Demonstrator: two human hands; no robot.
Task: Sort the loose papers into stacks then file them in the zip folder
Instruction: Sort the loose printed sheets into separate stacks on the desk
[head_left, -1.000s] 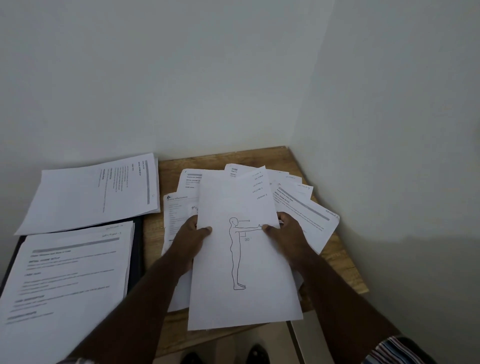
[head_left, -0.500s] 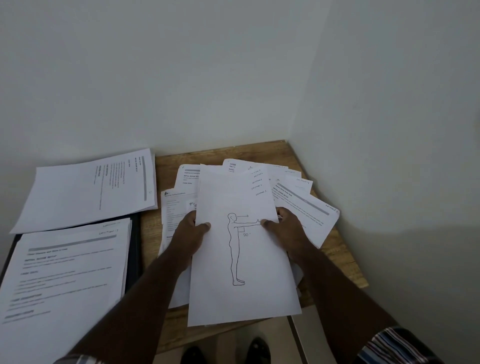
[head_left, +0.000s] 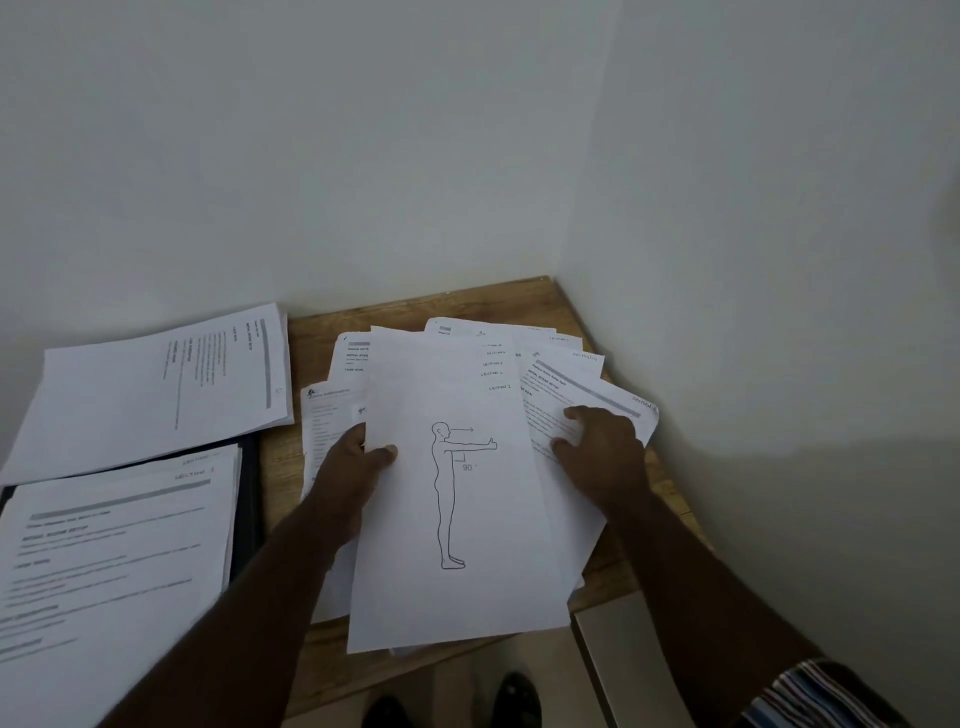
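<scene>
Figure sheet (head_left: 457, 499) between hands — left (head_left: 353, 467) pinching, right (head_left: 602, 452) beside.

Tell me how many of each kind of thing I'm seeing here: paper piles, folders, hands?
Paper piles: 3, far-left stack, near-left stack, loose fanned pile
Folders: 1, dark zip folder under the near-left stack
Hands: 2, left hand, right hand
Total: 6

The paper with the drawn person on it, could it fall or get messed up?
Maybe. The figure sheet hangs over the wooden table's near edge, and only the left hand pinches it, so it might slip or crease. The right hand rests on the fanned loose papers, which could slide further apart.
</scene>
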